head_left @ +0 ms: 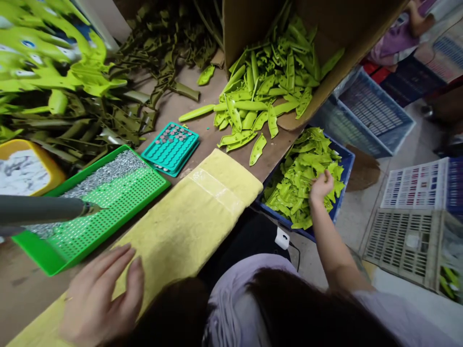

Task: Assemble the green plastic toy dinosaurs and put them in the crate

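My left hand (pixel 104 295) lies at the near left over a padded yellow cloth (pixel 202 207), its fingers stretched out and slightly apart, with nothing held. My right hand (pixel 320 187) reaches over a blue crate (pixel 345 168) filled with lime-green plastic parts (pixel 300 168). Its fingers are loosely bent, and no part shows in them. Left of the cloth sits a green perforated tray (pixel 104 212) of small silver screws (pixel 99 176). A dark screwdriver-like tool (pixel 43 210) hangs over that tray, tip pointing right.
Lime-green curved shells (pixel 253 101) spill from a cardboard box (pixel 246 24). Teal trays (pixel 171 147) hold small round pieces. Olive parts (pixel 159 53), green assembled pieces (pixel 43 62) and a yellow tub (pixel 54 168) stand left. Plastic crates (pixel 403 241) stand right; another person (pixel 394 38) is behind.
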`<state>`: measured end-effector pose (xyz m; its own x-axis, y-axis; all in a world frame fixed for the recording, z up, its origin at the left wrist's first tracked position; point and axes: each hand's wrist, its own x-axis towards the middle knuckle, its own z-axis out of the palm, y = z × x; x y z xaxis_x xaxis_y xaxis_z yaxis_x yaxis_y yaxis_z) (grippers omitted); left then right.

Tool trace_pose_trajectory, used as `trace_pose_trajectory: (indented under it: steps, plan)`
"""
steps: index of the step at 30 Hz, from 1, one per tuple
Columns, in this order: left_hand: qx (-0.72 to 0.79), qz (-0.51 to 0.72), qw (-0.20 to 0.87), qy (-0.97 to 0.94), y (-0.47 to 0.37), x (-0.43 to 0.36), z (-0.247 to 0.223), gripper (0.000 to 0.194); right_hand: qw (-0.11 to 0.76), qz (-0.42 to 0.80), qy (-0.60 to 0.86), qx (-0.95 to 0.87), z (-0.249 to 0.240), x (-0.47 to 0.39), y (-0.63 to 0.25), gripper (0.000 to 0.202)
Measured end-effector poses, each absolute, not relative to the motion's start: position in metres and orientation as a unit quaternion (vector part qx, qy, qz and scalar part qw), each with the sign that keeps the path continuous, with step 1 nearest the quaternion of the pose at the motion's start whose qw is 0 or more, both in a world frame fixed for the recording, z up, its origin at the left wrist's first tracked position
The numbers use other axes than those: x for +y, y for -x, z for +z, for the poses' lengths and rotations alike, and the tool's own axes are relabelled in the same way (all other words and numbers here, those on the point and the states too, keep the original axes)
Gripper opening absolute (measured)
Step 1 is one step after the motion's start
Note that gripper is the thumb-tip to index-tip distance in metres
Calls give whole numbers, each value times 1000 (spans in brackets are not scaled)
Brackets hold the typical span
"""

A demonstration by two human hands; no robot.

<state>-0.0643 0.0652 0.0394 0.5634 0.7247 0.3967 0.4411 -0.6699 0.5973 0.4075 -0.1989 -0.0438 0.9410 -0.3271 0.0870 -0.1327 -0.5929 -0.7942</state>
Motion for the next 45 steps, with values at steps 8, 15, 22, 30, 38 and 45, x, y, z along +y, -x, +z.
trace_pose_trajectory:
  steps: [8, 15, 22, 30, 38, 45]
  plan:
    - [282, 305, 345, -842, 6, 23, 55, 17, 645, -288, 707, -40, 96, -233, -378, 22]
    - [363, 305, 738, -481, -31, 36, 34, 79, 667, 198, 666, -268, 73, -43, -323, 30]
    - [487, 439, 652, -381, 16, 80, 10, 73, 361, 122, 709, -594, 35, 138, -318, 26]
    - [488, 440, 657, -369, 24, 81, -1, 74, 194, 41, 663, -722, 31, 140, -308, 24]
    - [464, 438, 661, -395, 25, 79, -7, 68, 247, 90, 534, -804, 46, 81, -190, 14]
    - [455, 425, 668, -408, 25, 78, 0, 70, 197, 33, 510, -837, 37, 78, -183, 27]
